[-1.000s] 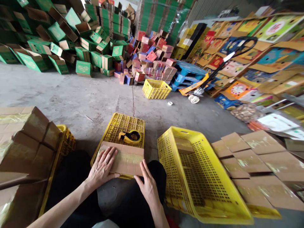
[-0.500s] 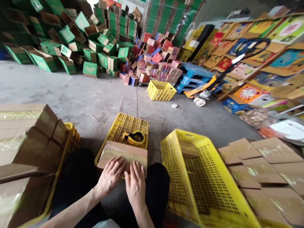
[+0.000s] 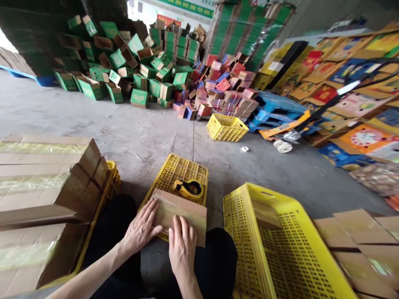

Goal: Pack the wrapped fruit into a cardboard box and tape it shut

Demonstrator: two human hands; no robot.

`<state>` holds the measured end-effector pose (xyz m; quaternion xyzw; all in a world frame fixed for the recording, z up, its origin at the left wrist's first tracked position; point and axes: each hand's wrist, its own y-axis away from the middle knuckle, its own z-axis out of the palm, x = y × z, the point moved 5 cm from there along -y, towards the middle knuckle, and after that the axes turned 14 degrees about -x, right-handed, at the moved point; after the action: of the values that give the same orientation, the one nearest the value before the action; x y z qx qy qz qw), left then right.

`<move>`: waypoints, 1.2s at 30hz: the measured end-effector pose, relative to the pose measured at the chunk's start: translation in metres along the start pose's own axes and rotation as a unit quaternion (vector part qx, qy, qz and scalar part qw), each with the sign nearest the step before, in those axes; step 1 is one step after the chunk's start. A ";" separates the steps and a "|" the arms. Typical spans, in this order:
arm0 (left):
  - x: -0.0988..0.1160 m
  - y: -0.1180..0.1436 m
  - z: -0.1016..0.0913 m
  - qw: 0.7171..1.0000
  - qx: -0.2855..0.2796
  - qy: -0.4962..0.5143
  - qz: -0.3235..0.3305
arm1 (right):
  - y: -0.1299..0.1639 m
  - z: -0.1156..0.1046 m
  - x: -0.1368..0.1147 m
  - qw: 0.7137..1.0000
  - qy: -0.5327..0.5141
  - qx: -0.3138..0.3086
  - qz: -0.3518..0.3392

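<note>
The right hand [image 3: 182, 245] has been drawn in beside the left hand [image 3: 141, 228], both now pressed flat, fingers spread, gripping nothing, on the taped cardboard box [image 3: 182, 214], which is thereby smoothed down.

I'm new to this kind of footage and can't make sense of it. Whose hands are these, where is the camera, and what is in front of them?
The camera sits on a person's head and looks down, so the two bare hands are that person's own. The left hand and right hand lie flat on a small brown cardboard box with shiny tape across it. The box rests on an upturned yellow crate, where a yellow tape dispenser also lies. A bigger yellow crate stands at the right, and taped cardboard boxes are stacked at the left. Behind, on the concrete floor, lie heaps of green boxes.
</note>
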<state>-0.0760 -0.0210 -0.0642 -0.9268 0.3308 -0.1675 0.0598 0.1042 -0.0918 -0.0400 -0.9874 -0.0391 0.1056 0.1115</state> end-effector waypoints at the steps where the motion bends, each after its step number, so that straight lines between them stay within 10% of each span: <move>1: 0.000 0.000 0.002 1.000 0.006 0.007 0.000 | -0.006 0.001 -0.007 1.000 0.002 -0.005 0.001; 8: 0.003 -0.004 0.006 0.999 0.018 0.032 -0.003 | -0.037 0.009 -0.035 0.997 -0.024 -0.031 -0.063; 17: 0.007 0.004 0.008 0.996 0.042 0.071 -0.039 | 0.012 -0.005 0.071 0.996 0.018 0.036 0.082; 27: 0.005 0.009 0.018 0.976 0.040 0.152 -0.153 | 0.042 0.009 0.102 0.953 -0.231 0.056 0.189; 36: -0.002 0.007 0.042 0.906 0.020 0.378 -0.191 | 0.000 -0.111 0.047 0.989 -0.116 0.045 0.081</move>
<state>-0.0667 -0.0255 -0.1052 -0.8382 0.1416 -0.5199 -0.0845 0.1746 -0.1110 0.0559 -0.9624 0.0334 0.2293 0.1415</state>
